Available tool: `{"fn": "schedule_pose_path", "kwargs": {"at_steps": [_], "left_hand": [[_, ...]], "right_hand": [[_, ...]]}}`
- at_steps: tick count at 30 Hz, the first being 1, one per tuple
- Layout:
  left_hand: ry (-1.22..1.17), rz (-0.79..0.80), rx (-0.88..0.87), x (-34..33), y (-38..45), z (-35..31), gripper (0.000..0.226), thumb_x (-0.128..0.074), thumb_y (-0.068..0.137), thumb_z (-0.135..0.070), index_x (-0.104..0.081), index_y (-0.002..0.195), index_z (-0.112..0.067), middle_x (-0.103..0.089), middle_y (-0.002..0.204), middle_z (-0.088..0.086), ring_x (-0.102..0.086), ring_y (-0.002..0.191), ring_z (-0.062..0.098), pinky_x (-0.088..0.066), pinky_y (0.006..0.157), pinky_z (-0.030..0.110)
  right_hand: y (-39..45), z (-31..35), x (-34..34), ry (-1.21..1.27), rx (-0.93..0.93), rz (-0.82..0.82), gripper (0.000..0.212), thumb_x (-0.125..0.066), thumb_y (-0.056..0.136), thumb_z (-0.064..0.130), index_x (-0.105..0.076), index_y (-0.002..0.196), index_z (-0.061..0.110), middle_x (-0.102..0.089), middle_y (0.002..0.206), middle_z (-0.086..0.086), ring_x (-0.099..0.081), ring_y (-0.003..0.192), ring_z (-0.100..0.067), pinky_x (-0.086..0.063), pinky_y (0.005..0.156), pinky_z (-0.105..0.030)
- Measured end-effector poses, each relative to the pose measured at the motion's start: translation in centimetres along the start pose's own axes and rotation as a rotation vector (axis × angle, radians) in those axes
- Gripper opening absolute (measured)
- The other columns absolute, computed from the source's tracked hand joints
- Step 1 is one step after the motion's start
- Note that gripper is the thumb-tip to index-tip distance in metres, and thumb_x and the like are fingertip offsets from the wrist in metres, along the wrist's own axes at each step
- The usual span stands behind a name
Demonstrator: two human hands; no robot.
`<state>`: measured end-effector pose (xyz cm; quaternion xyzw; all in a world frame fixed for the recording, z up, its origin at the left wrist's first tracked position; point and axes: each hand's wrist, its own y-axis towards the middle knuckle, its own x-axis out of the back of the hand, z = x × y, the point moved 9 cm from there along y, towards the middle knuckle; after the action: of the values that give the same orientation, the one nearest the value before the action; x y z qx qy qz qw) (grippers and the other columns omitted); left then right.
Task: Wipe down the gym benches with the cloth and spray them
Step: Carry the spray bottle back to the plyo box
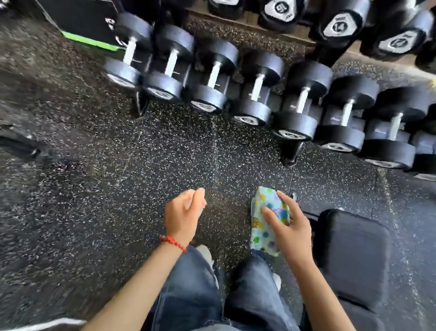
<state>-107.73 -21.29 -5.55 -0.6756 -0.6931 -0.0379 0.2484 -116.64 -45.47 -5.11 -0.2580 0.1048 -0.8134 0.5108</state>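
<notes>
My right hand [290,231] grips a folded pale-blue cloth [263,237] printed with coloured dots, held above the floor just left of the bench. The bench's black padded seat [353,257] lies at the lower right, beside my right leg. My left hand [183,214], with a red bead bracelet on its wrist, has its fingers curled round a small pale object [202,207]. That object is mostly hidden by the palm and may be the spray bottle. Both hands hover over the floor in front of my jeans.
A dumbbell rack [256,90] with several black dumbbells spans the far side, and a second row sits above it. A black and green box [74,15] stands at the far left. Speckled rubber floor [93,181] stretches to the left. A black metal frame [10,143] is at the left edge.
</notes>
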Motion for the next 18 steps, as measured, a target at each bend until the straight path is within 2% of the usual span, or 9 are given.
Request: {"fn": "schedule_pose_path", "kwargs": {"at_steps": [5,9,12,15,18], "left_hand": [[-0.110,-0.137,0.121,7.5,2.7,2.2,0.044,-0.042,0.075,-0.052,-0.053,0.052,-0.016,-0.040,0.034,0.002,-0.040,0.039,0.017,-0.037,0.054,0.038],[-0.152,-0.274,0.177,12.5,4.4,3.5,0.040,-0.041,0.079,-0.045,-0.053,0.053,-0.018,-0.045,0.033,-0.009,-0.040,0.040,0.014,-0.038,0.054,0.035],[-0.230,-0.362,0.237,15.4,5.9,4.2,0.038,-0.042,0.078,-0.046,-0.051,0.051,-0.021,-0.042,0.032,-0.009,-0.038,0.038,0.012,-0.034,0.053,0.033],[-0.190,-0.461,0.239,18.5,8.1,4.3,0.038,-0.042,0.078,-0.045,-0.054,0.051,-0.022,-0.047,0.036,-0.009,-0.043,0.042,0.007,-0.039,0.058,0.035],[-0.275,-0.490,0.262,20.8,11.3,4.4,0.042,-0.042,0.080,-0.049,-0.051,0.050,-0.022,-0.039,0.032,-0.008,-0.036,0.035,0.010,-0.031,0.046,0.030]], "right_hand": [[1.7,4.9,-8.6,-0.060,0.057,0.172,0.041,-0.071,0.080,0.019,-0.055,0.110,0.042,-0.068,0.102,-0.005,-0.068,0.085,-0.028,-0.055,0.078,-0.050],[3.4,8.1,-14.6,-0.126,0.108,0.287,0.041,-0.072,0.080,0.020,-0.057,0.110,0.044,-0.069,0.101,-0.003,-0.067,0.087,-0.027,-0.054,0.081,-0.050],[5.1,10.5,-18.9,-0.163,0.139,0.360,0.042,-0.072,0.079,0.020,-0.057,0.104,0.050,-0.070,0.097,-0.007,-0.067,0.085,-0.032,-0.054,0.078,-0.051],[7.1,13.1,-23.4,-0.210,0.171,0.442,0.043,-0.072,0.079,0.024,-0.056,0.099,0.057,-0.070,0.093,-0.010,-0.067,0.081,-0.036,-0.056,0.073,-0.051],[9.3,16.4,-27.9,-0.233,0.222,0.515,0.040,-0.072,0.079,0.026,-0.057,0.106,0.050,-0.071,0.088,-0.008,-0.067,0.077,-0.038,-0.056,0.067,-0.052]]}}
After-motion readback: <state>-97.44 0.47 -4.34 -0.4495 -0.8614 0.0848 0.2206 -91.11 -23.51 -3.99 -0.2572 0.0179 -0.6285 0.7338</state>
